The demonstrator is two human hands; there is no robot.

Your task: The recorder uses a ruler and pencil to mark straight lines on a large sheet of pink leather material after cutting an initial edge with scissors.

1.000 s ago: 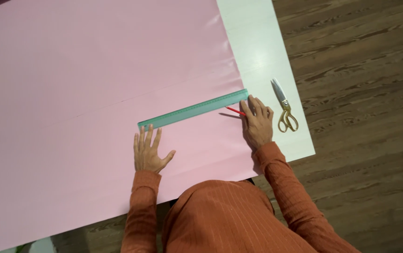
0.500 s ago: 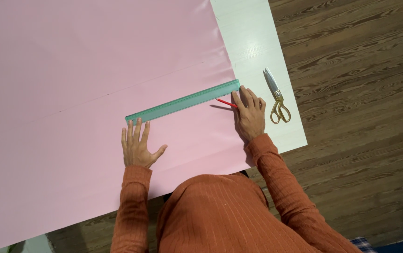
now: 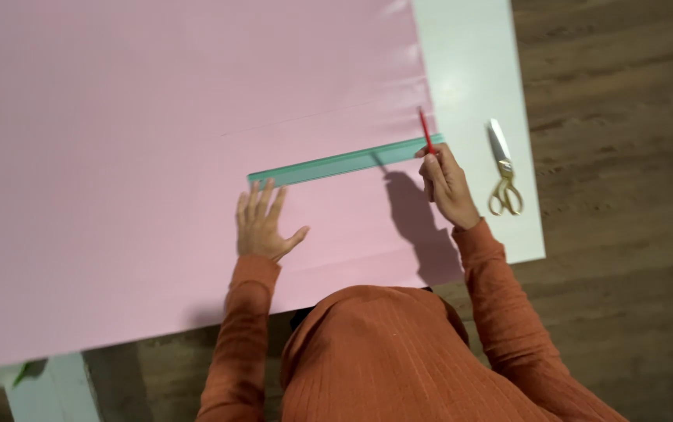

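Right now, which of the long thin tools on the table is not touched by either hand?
The gold-handled scissors, lying alone on the white table. The right hand grips the red pencil at the green ruler.

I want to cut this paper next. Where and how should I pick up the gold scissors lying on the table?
Take the scissors by the gold loop handles, coming from the near side: the loops point toward the person and the closed blades point away. They lie flat on the bare white table, just right of the right hand.
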